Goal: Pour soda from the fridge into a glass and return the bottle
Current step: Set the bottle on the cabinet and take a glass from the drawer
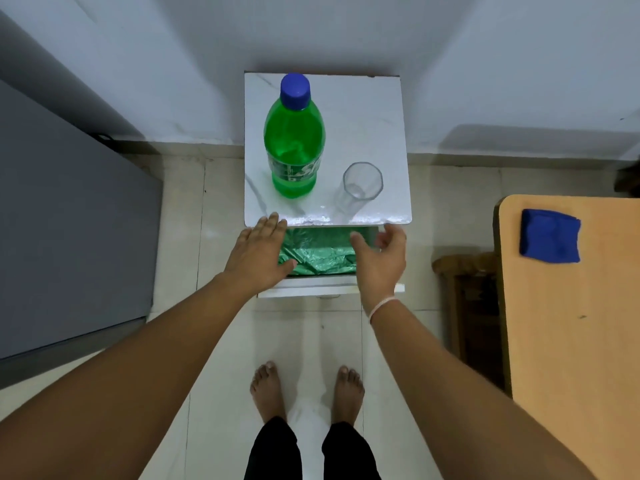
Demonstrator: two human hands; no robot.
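Observation:
A green soda bottle [293, 147] with a blue cap stands upright on the small white table [381, 109], about half full. To its right stands a clear glass [362, 183] with nothing in it. My left hand [261, 251] hovers flat and open just in front of the table's near edge, below the bottle. Level with it on the right is my right hand [381, 258], fingers spread and slightly curled, below the glass. Neither hand touches anything.
The grey fridge [69, 220] stands at the left. An open drawer lined with green foil [320, 252] juts out under the table, beneath my hands. A wooden table [571, 323] with a blue cloth [550, 235] is at the right. My bare feet stand on tiled floor.

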